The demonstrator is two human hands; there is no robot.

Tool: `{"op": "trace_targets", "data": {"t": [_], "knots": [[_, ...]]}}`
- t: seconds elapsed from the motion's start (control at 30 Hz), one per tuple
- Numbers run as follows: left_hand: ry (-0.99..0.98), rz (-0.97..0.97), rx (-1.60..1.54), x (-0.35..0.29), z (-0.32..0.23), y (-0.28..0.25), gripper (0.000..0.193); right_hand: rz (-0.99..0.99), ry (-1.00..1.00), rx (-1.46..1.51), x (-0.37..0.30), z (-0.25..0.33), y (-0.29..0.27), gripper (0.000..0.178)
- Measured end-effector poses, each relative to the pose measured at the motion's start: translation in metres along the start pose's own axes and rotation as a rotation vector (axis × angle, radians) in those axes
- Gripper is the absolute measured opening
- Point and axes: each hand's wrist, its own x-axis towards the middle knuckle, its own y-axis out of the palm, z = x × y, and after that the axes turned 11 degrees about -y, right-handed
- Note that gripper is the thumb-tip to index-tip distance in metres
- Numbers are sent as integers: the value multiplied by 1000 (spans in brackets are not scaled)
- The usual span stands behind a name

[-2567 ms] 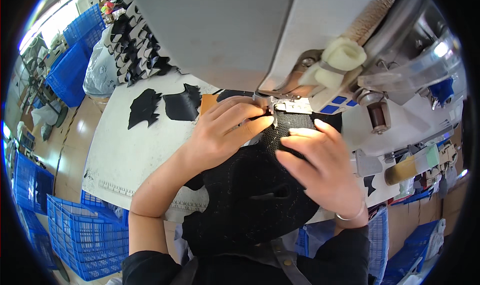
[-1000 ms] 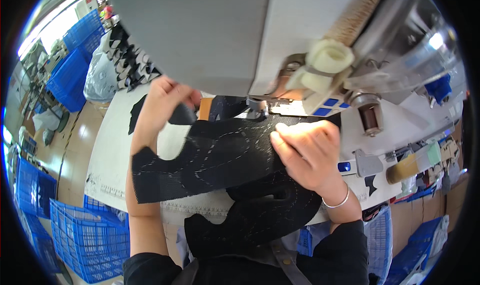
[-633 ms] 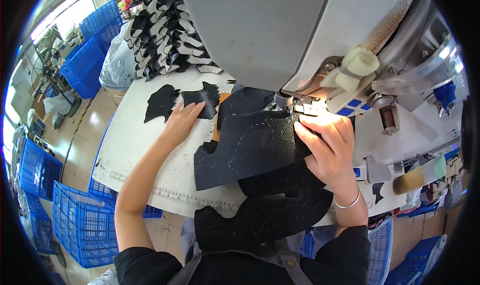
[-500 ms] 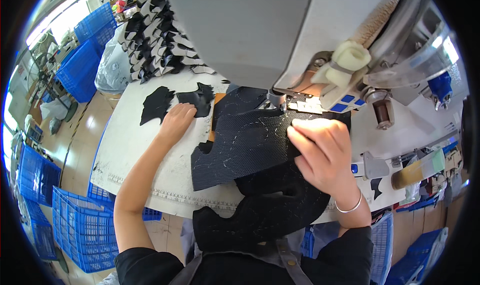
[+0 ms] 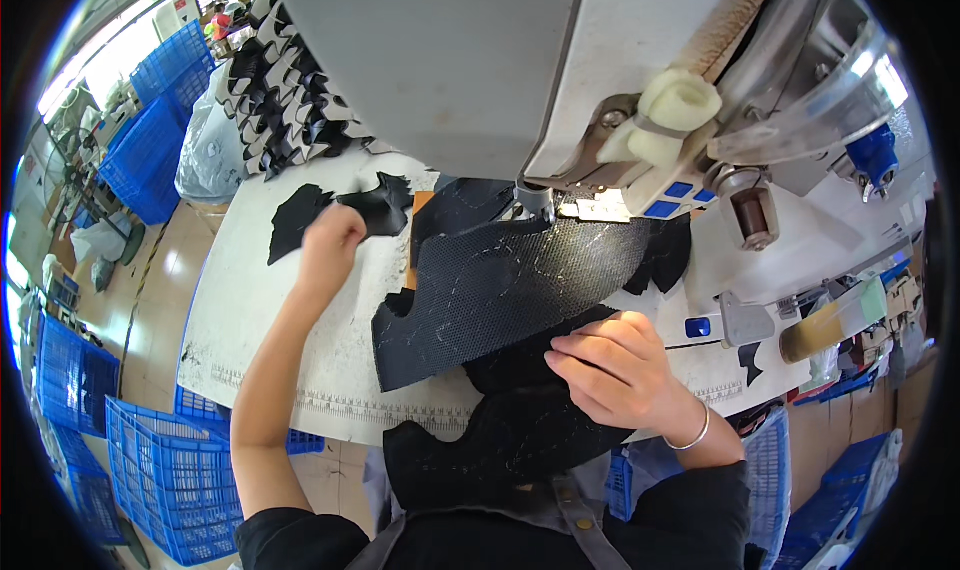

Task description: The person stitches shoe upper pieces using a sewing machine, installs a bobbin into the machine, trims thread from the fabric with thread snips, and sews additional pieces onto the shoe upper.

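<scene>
A large black mesh panel point(image 5: 490, 280) with light stitch lines lies on the white machine table point(image 5: 240, 320), its far edge under the presser area of a sewing machine point(image 5: 535, 205). Below it a thick black fabric piece point(image 5: 480, 445) hangs over the front edge toward my lap. My right hand point(image 5: 620, 375) is closed at the right side of this black piece, fingertips pinched on it. My left hand point(image 5: 333, 245) has curled fingers beside two small black cut pieces point(image 5: 385, 210), point(image 5: 298, 220); what its fingertips hold, if anything, is hidden and blurred.
A stack of black and white cut pieces point(image 5: 285, 95) stands at the back left. Blue plastic crates point(image 5: 165, 470) and a clear bag point(image 5: 212, 145) surround the table. The grey machine head point(image 5: 430, 60) overhangs the far side. A ruler strip point(image 5: 345, 407) runs along the front edge.
My right hand has come off the mesh near the needle, moving toward me onto the lower black piece. My left hand's fingers have curled and drawn back slightly. The view has shifted a little.
</scene>
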Motion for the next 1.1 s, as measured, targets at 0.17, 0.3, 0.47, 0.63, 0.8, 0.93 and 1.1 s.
{"op": "trace_targets", "data": {"t": [0.17,0.3,0.47,0.63,0.8,0.93,1.1], "knots": [[-337,510,-793,9,-143,-74,39,62,390,406,9,-4,5,23],[-94,447,-756,-2,-188,-47,22,65,583,797,22,-10,9,26],[147,200,-546,-2,-196,-21,18,-187,680,952,16,-6,27,23],[162,184,-497,-3,-195,-22,20,-186,733,971,14,-6,27,19],[194,167,-472,-3,-195,-20,21,-256,740,1017,13,-4,31,19],[205,138,-439,-4,-195,-17,20,-222,748,1015,16,-4,29,22],[152,143,-383,-9,-199,-17,25,-245,959,1077,21,-3,20,33]]}}
